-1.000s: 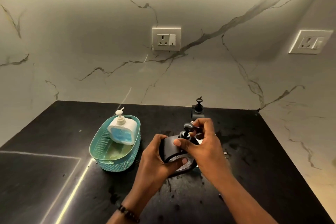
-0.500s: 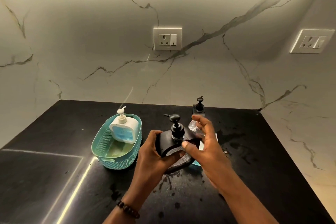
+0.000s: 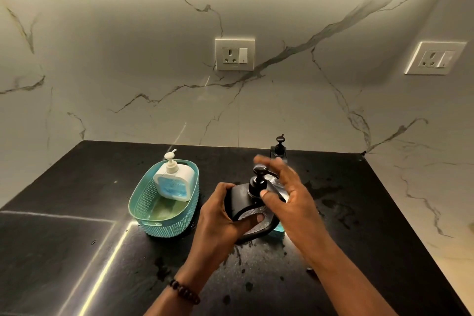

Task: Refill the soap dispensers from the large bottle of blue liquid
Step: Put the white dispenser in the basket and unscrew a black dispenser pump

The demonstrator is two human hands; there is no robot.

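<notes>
Item: black soap dispenser (image 3: 252, 202), square-shouldered body with a dark pump head (image 3: 259, 182), held just above the black desk (image 3: 77, 251), near its middle. Holder: left hand (image 3: 221, 215), curled round the body's left and lower side, thumb on the top edge and fingertips showing under the front face; a bead bracelet (image 3: 184, 291) sits on that wrist. Right hand (image 3: 289, 192): fingers spread and relaxed beside the pump, thumb tip touching the collar at the pump's base, upper fingers blurred, so it holds nothing that can be made out. Behind that hand, a clear vessel with blue liquid (image 3: 278, 229) shows low on the desk; whether this is the large bottle cannot be told. Step in hand, as judged: working the pump head at its collar, seating or unseating it, which of the two is not certain. To do it well: keep the body upright and steady in the left hand, turn the collar with thumb and forefinger rather than the spout, and keep the pump tube straight in the neck so nothing drips. The desk beneath is already spotted with wet marks (image 3: 238, 256), so a slippery grip is a fair risk. Also listed: a second black dispenser (image 3: 279, 147) by the marble wall, and a white pump bottle (image 3: 174, 182) leaning in a teal basket (image 3: 150, 223), left of the hands.
</notes>
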